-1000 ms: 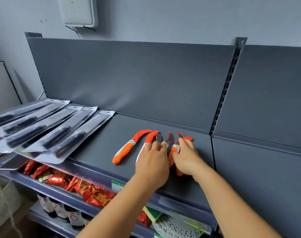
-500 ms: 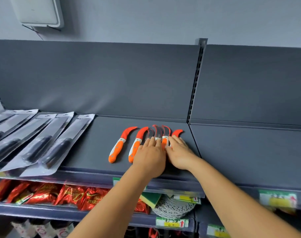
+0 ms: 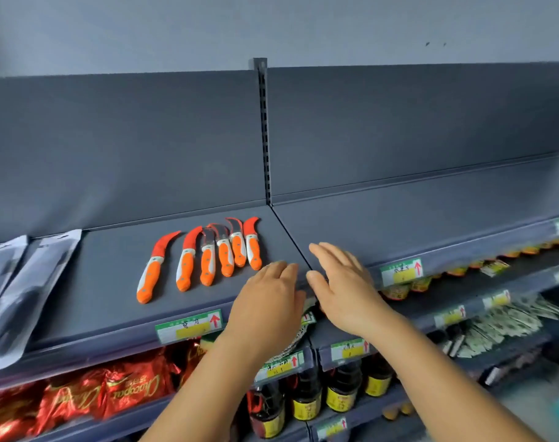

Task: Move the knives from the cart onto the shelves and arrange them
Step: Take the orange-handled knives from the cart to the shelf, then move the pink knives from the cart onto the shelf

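Several orange-handled curved knives (image 3: 208,256) lie side by side on the grey top shelf (image 3: 106,301), handles toward me, blades toward the back panel. My left hand (image 3: 265,301) hovers to the right of the row near the shelf's front edge, fingers relaxed, holding nothing. My right hand (image 3: 345,288) is beside it, over the seam between the two shelf sections, fingers straight and spread, also holding nothing. Neither hand touches a knife. Packaged black-handled knives (image 3: 23,295) in clear sleeves lie at the far left of the same shelf.
The right shelf section (image 3: 415,218) is bare grey metal. A slotted upright (image 3: 264,132) divides the back panels. Below are red snack bags (image 3: 90,397), dark sauce bottles (image 3: 338,390) and small packets (image 3: 507,323). Price labels (image 3: 189,325) line the shelf fronts.
Both hands have come off the orange knives and drawn back to the right. The knives now lie in a tidy row. My view has swung right.
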{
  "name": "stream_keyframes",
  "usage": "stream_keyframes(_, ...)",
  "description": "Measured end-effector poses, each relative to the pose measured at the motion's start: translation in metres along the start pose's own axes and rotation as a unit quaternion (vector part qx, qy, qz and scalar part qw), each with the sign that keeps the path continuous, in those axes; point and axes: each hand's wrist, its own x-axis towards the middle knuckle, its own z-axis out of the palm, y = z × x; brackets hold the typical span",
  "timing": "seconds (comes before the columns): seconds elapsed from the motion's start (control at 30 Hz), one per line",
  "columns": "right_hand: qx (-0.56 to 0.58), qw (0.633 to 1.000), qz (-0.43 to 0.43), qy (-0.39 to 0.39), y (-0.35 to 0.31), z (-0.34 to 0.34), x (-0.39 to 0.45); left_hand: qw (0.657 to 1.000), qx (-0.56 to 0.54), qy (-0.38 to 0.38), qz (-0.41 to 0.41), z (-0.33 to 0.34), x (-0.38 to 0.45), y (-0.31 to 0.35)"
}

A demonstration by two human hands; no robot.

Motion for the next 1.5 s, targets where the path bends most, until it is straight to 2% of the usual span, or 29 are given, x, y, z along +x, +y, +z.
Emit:
stream_keyframes(0.13, 0.006, 0.997, 0.071, 0.012, 0.042, 0.007, -0.056, 0.997, -0.019, -0.030, 0.065, 0.031, -0.017, 0.031)
stream_keyframes(0.43, 0.022, 0.969, 0.245, 0.019, 0.136, 0.020, -0.168, 0.975, -0.068, -0.159, 0.141, 0.122, -0.044, 0.114)
stream_keyframes(0.63, 0.039, 0.931, 0.363, 0.024, 0.209, 0.011, -0.265, 0.946, -0.075, -0.241, 0.203, 0.187, -0.073, 0.216)
stream_keyframes(0.9, 0.026, 0.886, 0.458, 0.065, 0.306, -0.034, -0.414, 0.899, -0.097, -0.327, 0.276, 0.246, -0.133, 0.388)
stream_keyframes(1.2, 0.066, 0.809, 0.578, 0.084, 0.378, -0.054, -0.560, 0.845, -0.077, -0.401, 0.345, 0.295, -0.185, 0.522)
stream_keyframes(1.5, 0.117, 0.730, 0.664, 0.106, 0.431, -0.045, -0.627, 0.794, -0.046, -0.457, 0.398, 0.355, -0.207, 0.599)
